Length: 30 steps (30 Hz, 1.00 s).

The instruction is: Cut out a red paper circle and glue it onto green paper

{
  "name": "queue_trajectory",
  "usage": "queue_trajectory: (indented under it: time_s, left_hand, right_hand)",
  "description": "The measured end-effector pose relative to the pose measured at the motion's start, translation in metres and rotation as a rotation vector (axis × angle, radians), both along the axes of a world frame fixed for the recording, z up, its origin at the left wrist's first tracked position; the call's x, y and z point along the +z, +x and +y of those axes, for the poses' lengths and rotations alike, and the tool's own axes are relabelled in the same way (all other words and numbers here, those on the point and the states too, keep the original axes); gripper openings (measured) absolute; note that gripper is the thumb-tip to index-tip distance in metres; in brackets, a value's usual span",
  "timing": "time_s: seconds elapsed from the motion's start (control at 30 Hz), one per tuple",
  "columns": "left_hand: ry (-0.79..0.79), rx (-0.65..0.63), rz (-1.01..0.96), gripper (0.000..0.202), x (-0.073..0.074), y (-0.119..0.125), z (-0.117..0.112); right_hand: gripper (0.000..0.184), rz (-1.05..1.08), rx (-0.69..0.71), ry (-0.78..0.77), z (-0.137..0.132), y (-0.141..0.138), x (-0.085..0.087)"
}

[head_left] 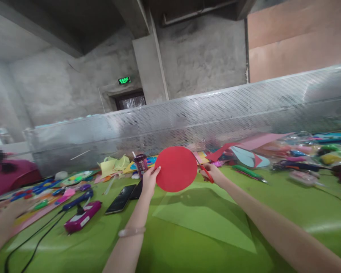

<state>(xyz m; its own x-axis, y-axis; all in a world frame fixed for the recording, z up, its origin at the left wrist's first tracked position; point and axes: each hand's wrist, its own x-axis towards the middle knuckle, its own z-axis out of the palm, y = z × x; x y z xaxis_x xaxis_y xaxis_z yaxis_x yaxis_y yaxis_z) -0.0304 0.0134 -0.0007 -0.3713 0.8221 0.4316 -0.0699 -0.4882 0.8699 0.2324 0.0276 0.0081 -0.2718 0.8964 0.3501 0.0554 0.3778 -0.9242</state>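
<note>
A round piece of red paper [176,169] is held up above the table, its face toward me. My left hand [150,179] pinches its left edge between thumb and fingers. In my right hand [213,174] is a pair of scissors [207,173] with red handles, fingers closed round them. The blades lie at the right edge of the red circle; whether they are parted I cannot tell. Below the circle, a sheet of light green paper [204,216] rests on the green table [91,246].
Left of my arm lie a black phone [121,199] and a purple power strip [83,217] with cords. A cup with a straw [141,165] stands behind. At right are a green utility knife [248,173] and paper scraps. A co-worker's arm [5,220] reaches in at far left.
</note>
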Motion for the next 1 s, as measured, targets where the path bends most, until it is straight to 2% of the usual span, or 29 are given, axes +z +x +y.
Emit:
queue_trajectory:
  time_s: [0.43,0.67,1.0]
  left_hand:
    - [-0.011,0.032,0.000,0.030,0.002,0.000,-0.001]
    - [-0.026,0.010,0.007,0.032,0.001,0.000,-0.001]
    - [-0.063,-0.031,0.042,0.033,0.000,0.002,-0.003]
  right_hand:
    - [0.016,-0.100,-0.016,-0.005,0.009,0.001,-0.007]
    - [0.019,-0.050,-0.011,0.011,0.006,0.003,0.000]
    - [0.013,-0.027,0.020,0.019,-0.002,0.003,0.003]
